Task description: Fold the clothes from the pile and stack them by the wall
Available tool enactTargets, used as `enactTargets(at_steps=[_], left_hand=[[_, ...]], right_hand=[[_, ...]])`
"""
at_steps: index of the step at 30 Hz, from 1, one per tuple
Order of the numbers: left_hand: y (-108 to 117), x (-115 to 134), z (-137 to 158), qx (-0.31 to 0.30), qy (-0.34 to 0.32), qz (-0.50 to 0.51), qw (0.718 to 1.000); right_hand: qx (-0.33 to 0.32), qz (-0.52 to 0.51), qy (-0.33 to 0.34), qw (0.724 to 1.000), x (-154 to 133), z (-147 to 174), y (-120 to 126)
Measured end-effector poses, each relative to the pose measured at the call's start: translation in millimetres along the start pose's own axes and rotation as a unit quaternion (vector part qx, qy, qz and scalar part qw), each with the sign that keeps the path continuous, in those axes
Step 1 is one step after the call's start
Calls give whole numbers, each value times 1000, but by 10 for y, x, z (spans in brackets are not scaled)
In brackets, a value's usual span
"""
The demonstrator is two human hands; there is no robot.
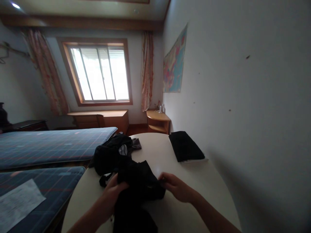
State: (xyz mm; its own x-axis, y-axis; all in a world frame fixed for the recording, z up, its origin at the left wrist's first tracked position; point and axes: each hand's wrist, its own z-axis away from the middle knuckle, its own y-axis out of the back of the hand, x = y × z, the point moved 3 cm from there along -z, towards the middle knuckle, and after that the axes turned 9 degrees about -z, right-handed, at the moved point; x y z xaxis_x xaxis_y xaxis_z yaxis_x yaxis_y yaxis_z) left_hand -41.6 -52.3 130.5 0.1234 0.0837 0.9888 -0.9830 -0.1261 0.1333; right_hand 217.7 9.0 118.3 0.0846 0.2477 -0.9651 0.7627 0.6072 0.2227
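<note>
A black garment [136,197] lies bunched over the near part of the round white table [189,194]; its exact kind is hard to make out in the dim light. My left hand [114,191] is closed on its left side, with the fingertips partly hidden by the dark cloth. At the garment's right edge, my right hand [173,186] pinches a bit of the fabric. Just beyond, a heap of dark clothes [109,152] with some grey and white parts touches the garment. Toward the wall rests a folded black cloth [186,146], out of reach of both hands.
Left of the table stand two blue plaid mattresses [53,145], a paper sheet [21,205] on the nearer one. The white wall [255,129] bounds the right side. Farther back are a wooden desk [114,114] under the window and a corner shelf [157,116].
</note>
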Motion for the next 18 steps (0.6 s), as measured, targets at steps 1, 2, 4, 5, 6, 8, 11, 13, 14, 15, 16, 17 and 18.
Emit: enactTargets(at_steps=[1, 2, 4, 5, 6, 8, 11, 13, 14, 15, 16, 17, 18], left_hand=[[96, 105, -55, 16, -16, -6, 1000], [185, 198, -119, 43, -37, -10, 998], [292, 298, -238, 95, -71, -18, 993], [297, 294, -278, 111, -84, -29, 990], [264, 254, -298, 115, -94, -48, 988], [105, 87, -273, 82, -109, -125, 983], [-222, -242, -139, -7, -124, -312, 942], [-372, -401, -66, -20, -132, -430, 893], [-417, -447, -44, -16, -137, -474, 870], [-444, -471, -30, -12, -141, -506, 851], [-453, -478, -17, -12, -143, -525, 839], [-448, -473, -1, -17, -142, -533, 834], [-428, -461, 22, -31, -135, -532, 836]], right_hand=[[36, -34, -7, 999, -92, 28, 66], [70, -68, -8, 995, -192, 50, 140], [134, -131, -5, 982, -377, 73, 286], [161, -157, -8, 974, -444, 75, 349], [180, -175, -15, 968, -487, 75, 399], [171, -184, -37, 967, -495, 78, 448], [71, -97, -51, 991, -337, 141, 418], [39, 18, -61, 997, -146, 236, 374], [43, 74, -70, 994, -41, 290, 350], [53, 120, -80, 988, 57, 344, 322], [67, 154, -86, 982, 140, 396, 292], [80, 174, -89, 977, 199, 445, 261], [87, 182, -89, 975, 231, 492, 230]])
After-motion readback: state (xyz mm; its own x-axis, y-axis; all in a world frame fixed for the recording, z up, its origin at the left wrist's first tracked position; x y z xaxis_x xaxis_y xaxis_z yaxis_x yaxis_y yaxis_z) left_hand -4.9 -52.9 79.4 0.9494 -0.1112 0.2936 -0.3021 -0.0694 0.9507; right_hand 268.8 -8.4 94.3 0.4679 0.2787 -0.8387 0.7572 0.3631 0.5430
